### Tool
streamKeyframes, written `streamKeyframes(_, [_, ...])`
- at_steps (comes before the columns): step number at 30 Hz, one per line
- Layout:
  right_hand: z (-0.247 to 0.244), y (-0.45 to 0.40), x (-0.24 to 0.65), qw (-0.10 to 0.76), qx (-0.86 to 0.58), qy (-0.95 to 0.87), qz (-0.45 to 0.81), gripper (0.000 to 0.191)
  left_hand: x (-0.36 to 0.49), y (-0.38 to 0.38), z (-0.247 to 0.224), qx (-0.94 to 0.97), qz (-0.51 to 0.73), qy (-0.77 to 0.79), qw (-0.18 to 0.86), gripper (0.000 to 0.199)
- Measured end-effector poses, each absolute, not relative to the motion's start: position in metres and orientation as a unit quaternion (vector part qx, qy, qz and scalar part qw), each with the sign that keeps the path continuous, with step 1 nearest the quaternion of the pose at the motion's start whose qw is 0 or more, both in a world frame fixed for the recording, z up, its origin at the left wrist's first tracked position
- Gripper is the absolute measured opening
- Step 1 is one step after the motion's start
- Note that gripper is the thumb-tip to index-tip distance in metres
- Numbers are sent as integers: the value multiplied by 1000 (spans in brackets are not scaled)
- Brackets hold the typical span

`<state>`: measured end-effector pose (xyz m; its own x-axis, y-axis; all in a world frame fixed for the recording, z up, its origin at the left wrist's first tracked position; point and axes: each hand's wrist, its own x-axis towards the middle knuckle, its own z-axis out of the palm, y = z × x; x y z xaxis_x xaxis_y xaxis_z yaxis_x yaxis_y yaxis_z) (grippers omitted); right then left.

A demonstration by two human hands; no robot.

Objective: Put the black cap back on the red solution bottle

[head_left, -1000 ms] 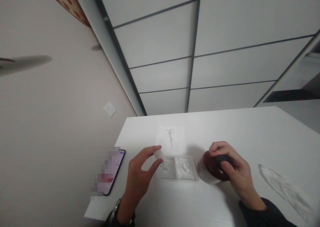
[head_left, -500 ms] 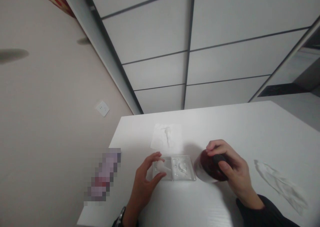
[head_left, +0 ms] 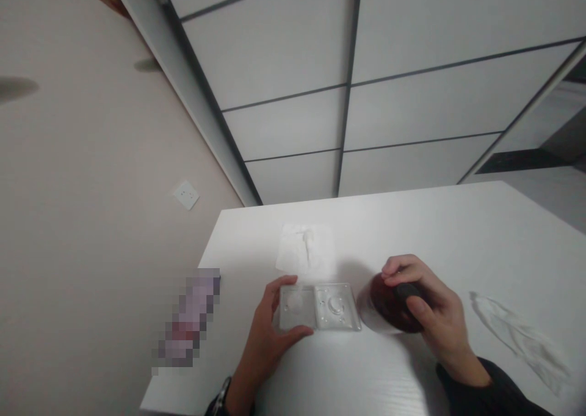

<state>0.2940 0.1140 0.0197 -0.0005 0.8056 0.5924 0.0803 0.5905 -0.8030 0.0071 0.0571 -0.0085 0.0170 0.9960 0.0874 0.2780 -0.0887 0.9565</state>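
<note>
A clear, flat plastic case (head_left: 339,309) lies on the white table, with two square compartments side by side. My left hand (head_left: 270,321) grips its left end, thumb along the near edge and fingers at the far edge. A faint round shape shows in the left compartment; the right one has a raised clear ring. Just right of the case stands a round jar (head_left: 373,309) with a dark red top and a black knob (head_left: 405,291). My right hand (head_left: 433,300) is closed round the knob, fingertips resting on the red top.
Behind the case, a small white stemmed piece (head_left: 307,239) lies on a white paper sheet (head_left: 286,254). A crumpled whitish strip (head_left: 517,336) is at the right. A pixelated pinkish package (head_left: 190,315) lies at the table's left edge. Wall and panelled cabinet doors (head_left: 288,129) stand beyond.
The small white round-headed piece by my left fingers in the left compartment no longer shows. My left hand's grip has widened to the case's edges. My right hand stays on the knob.
</note>
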Motion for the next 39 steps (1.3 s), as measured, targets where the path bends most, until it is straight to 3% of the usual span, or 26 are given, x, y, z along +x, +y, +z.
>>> streamKeyframes(6, [19, 114, 294, 617, -342, -645, 295, 37, 7, 58, -10, 558, 471, 512, 453, 58])
streamKeyframes(13, [17, 114, 296, 611, -340, -652, 293, 37, 10, 58, -8, 548, 462, 519, 465, 65])
streamKeyframes(17, [16, 114, 296, 612, -338, -652, 295, 35, 10, 58, -8, 542, 464, 515, 475, 55])
streamKeyframes(39, [17, 114, 295, 614, -338, -647, 301, 36, 12, 57, -9, 539, 465, 523, 469, 59])
